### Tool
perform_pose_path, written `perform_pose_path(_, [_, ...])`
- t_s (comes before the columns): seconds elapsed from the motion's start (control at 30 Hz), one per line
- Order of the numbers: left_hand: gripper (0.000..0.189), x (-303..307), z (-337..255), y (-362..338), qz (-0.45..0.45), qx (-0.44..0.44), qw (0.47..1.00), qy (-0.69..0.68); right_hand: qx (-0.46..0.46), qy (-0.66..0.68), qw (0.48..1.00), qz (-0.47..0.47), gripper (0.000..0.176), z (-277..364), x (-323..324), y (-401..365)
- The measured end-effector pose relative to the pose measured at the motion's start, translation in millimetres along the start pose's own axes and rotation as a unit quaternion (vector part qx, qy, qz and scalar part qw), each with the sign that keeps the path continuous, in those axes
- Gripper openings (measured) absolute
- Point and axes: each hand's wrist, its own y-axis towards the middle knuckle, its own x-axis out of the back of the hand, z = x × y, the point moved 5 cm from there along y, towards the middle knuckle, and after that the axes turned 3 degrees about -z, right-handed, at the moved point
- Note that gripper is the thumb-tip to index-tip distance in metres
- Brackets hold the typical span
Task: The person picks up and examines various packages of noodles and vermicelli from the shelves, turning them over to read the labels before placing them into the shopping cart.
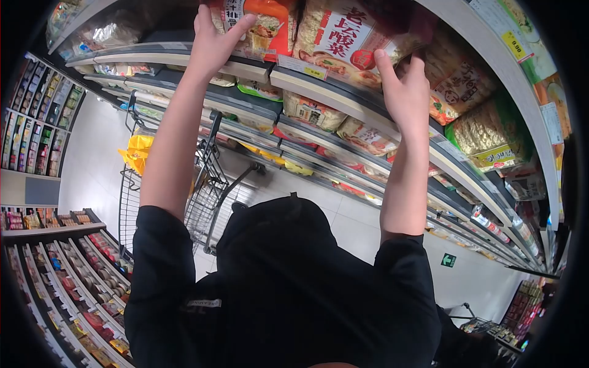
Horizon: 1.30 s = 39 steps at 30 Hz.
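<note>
Past the black shirt point(288, 276), I see the left hand point(215, 46) spread open by the orange packet point(273, 27) and the right hand point(407, 95) half-curled, its hold unclear, at the shelf's point(343, 95) red-and-white noodle packet point(334, 37), where an uneven tug could spill neighbours.

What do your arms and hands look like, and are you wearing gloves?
No gloves: my left hand and right hand are bare, with five-fingered human shapes. I see no watch or bracelet. My left sleeve and right sleeve are plain black and short, part of a black top with a small lettered label.
</note>
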Motion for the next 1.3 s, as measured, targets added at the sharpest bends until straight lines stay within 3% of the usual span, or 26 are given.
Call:
perform_pose_path(0.07, [0.081, 0.0, -5.6, -1.0, 0.017, 0.034, 0.999, -0.015, 0.002, -0.003, 1.0, 0.001, 0.075, -2.4, -2.8, 2.7])
perform_pose_path(0.17, [0.092, 1.2, -10.4, -7.4, -0.082, 0.021, 0.995, 0.059, 0.007, -0.001, 1.0, -0.004, 0.079, -2.1, -3.5, 3.7])
perform_pose_path(0.27, [0.116, 6.5, -3.5, 1.3, 0.019, 0.078, 0.997, 0.02, 0.001, -0.003, 1.0, 0.004, 0.082, -3.7, -5.7, -0.3])
perform_pose_path(0.33, [0.112, 6.1, -3.2, 1.6, 0.009, 0.08, 0.996, 0.049, -0.019, -0.044, 0.999, 0.013, 0.082, 1.9, -6.1, -1.2])
perform_pose_path(0.43, [0.109, 8.2, -10.4, 3.2, 0.027, 0.069, 0.997, 0.037, 0.029, 0.097, 0.995, -0.002, 0.078, -3.9, -4.7, -2.5])
perform_pose_path(0.53, [0.104, 10.5, -1.8, 3.9, 0.035, 0.053, 0.998, 0.031, -0.001, -0.013, 1.0, -0.003, 0.074, -8.4, -8.6, -1.4])
perform_pose_path(0.63, [0.097, 23.0, -1.3, -4.7, 0.048, 0.075, 0.996, -0.024, -0.056, 0.004, 0.998, 0.03, 0.076, 8.9, 2.0, -9.6])
perform_pose_path(0.73, [0.094, 47.2, -2.8, -24.1, 0.048, 0.048, 0.998, -0.001, -0.005, 0.117, 0.993, 0.021, 0.047, -8.0, -10.4, -15.5])
perform_pose_path(0.77, [0.095, 54.2, 11.4, -37.1, 0.048, 0.03, 0.998, 0.013, -0.002, 0.163, 0.986, 0.014, 0.05, 0.8, -11.2, -24.9])
perform_pose_path(0.83, [0.054, 77.5, 24.8, -78.5, -0.031, -0.055, 0.998, 0.016, 0.096, 0.059, 0.981, -0.159, 0.061, 11.2, -5.6, -49.2])
perform_pose_path(0.87, [0.03, 94.5, 23.5, -102.5, -0.058, -0.069, 0.996, -0.01, 0.117, 0.096, 0.963, -0.225, 0.052, 42.3, -0.4, -71.4])
perform_pose_path(0.9, [0.024, 111.4, 26.5, -128.6, -0.096, -0.079, 0.992, 0.002, 0.233, 0.18, 0.91, -0.293, 0.037, 40.7, -2.1, -87.2])
perform_pose_path(0.93, [0.019, 127.6, 38.4, -159.1, -0.099, -0.053, 0.993, 0.019, 0.223, 0.241, 0.897, -0.294, 0.026, 54.3, -10.3, -108.0])
perform_pose_path(0.97, [0.019, 147.3, 38.6, -188.6, -0.118, -0.052, 0.991, 0.031, 0.325, 0.248, 0.886, -0.221, 0.022, 60.7, -20.8, -124.4])
perform_pose_path(1.0, [0.019, 166.1, 46.4, -219.8, -0.125, -0.021, 0.991, 0.045, 0.333, 0.329, 0.873, -0.135, 0.018, 77.1, -45.8, -142.3])
perform_pose_path(1.03, [0.02, 182.7, 58.6, -251.5, -0.165, 0.005, 0.985, 0.059, 0.315, 0.296, 0.902, 0.001, 0.022, 75.3, -76.3, -153.2])
perform_pose_path(1.07, [0.019, 198.7, 82.7, -290.7, -0.182, 0.075, 0.977, 0.084, 0.294, 0.253, 0.912, 0.135, 0.029, 70.0, -108.3, -168.0])
perform_pose_path(1.13, [0.016, 229.7, 129.6, -363.6, -0.199, 0.197, 0.948, 0.148, 0.098, 0.231, 0.9, 0.357, 0.031, 79.2, -194.3, -191.9])
perform_pose_path(1.2, [0.019, 257.6, 177.6, -440.1, -0.173, 0.357, 0.889, 0.229, 0.103, 0.172, 0.888, 0.414, 0.05, 60.9, -267.6, -209.8])
perform_pose_path(1.3, [0.042, 280.6, 219.7, -530.1, -0.056, 0.517, 0.778, 0.352, 0.094, 0.064, 0.937, 0.331, 0.065, 49.2, -342.6, -214.0])
